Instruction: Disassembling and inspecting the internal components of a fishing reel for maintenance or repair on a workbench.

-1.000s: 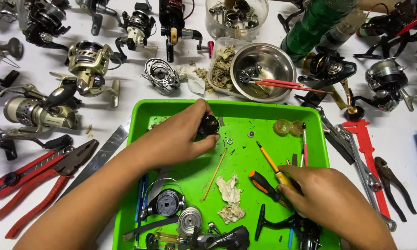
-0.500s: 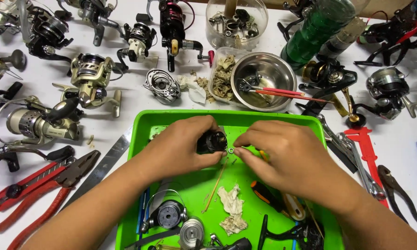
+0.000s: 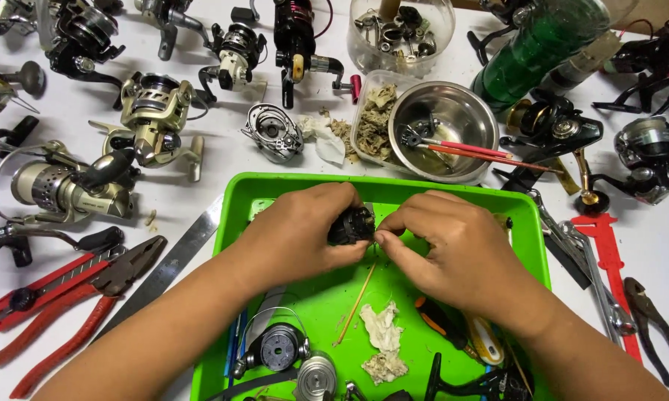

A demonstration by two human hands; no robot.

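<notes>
Two hands meet over one green plastic tray (image 3: 527, 215) at the near edge of the white tabletop (image 3: 200, 186). The left hand (image 3: 297, 234) is clamped around one small black reel part (image 3: 351, 224) above the tray's far half; the right hand (image 3: 453, 249) pinches at that part's side, fingertips together. In the tray lie one thin wooden stick (image 3: 355, 306), one crumpled greasy rag (image 3: 382, 341) and one orange-handled screwdriver (image 3: 440, 321). One shiny steel bowl (image 3: 453, 119) sits beyond the tray, and red-handled pliers (image 3: 67, 297) lie toward the left edge.
</notes>
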